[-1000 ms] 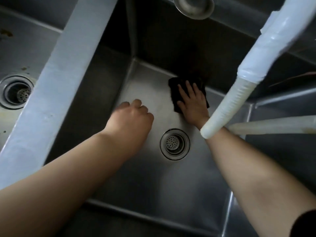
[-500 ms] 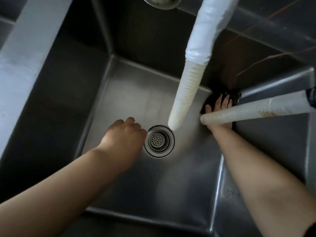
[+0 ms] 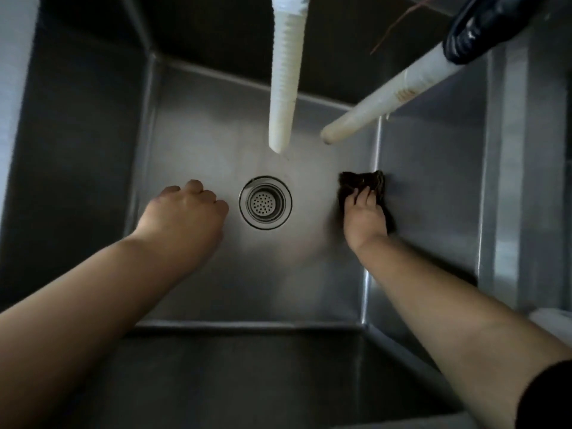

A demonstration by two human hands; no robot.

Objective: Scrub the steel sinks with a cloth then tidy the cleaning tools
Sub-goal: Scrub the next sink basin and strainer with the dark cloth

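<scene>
A right hand presses a dark cloth flat against the steel sink floor, right of the drain strainer; the left hand rests fisted at centre-left.

One head-worn view looks steeply down into the sink, close above; edges seem slightly blurred.

I see two pale hoses hanging overhead, a ribbed one and a smoother one with dark wrap; dim light reflects softly.
</scene>
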